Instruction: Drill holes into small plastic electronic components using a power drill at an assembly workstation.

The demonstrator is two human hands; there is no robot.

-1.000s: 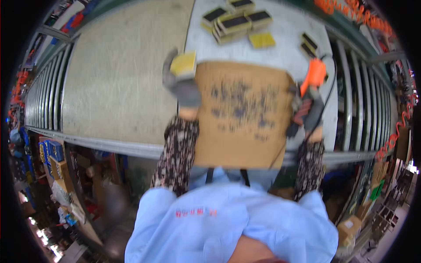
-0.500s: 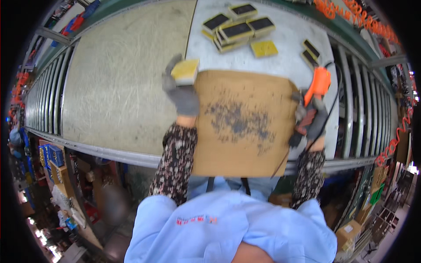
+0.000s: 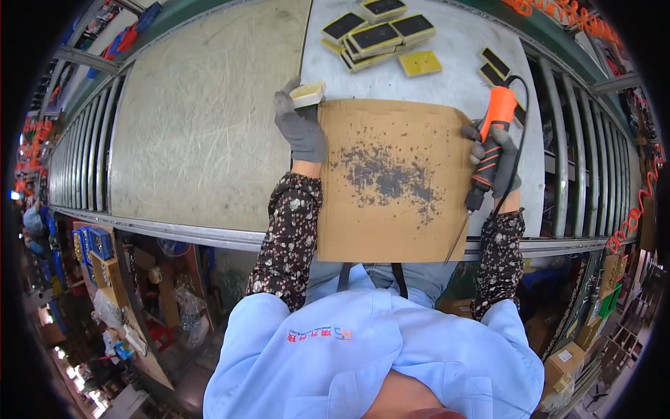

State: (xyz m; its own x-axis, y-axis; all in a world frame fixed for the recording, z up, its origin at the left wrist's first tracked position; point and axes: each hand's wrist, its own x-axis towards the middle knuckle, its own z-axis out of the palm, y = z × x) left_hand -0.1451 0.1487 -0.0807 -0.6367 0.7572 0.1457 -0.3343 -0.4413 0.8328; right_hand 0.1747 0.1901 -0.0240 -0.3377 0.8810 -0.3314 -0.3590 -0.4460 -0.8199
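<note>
My left hand point(image 3: 301, 131), in a grey glove, is closed on a yellow and white block point(image 3: 308, 94) at the far left corner of a cardboard sheet point(image 3: 356, 241). The block is tilted, with part of its underside hidden by the fingers. My right hand point(image 3: 497, 150), gloved too, grips an orange and black electric screwdriver point(image 3: 500, 106) at the sheet's right edge. Its long thin bit slants toward me, and a black cord loops from its far end. Dark scuffs and small holes mark the middle of the cardboard, whose near edge overhangs the table beside my lap.
Several yellow-edged blocks with black tops point(image 3: 375, 36) are piled at the far side. A yellow-faced block point(image 3: 421, 63) lies beside them. Two narrow black-topped pieces point(image 3: 493, 63) lie at far right. Metal roller sections point(image 3: 562, 160) flank the table point(image 3: 202, 133).
The block in my left hand has tilted, so less of its yellow face shows. My right hand has swung the screwdriver slightly. The whole view has shifted a little.
</note>
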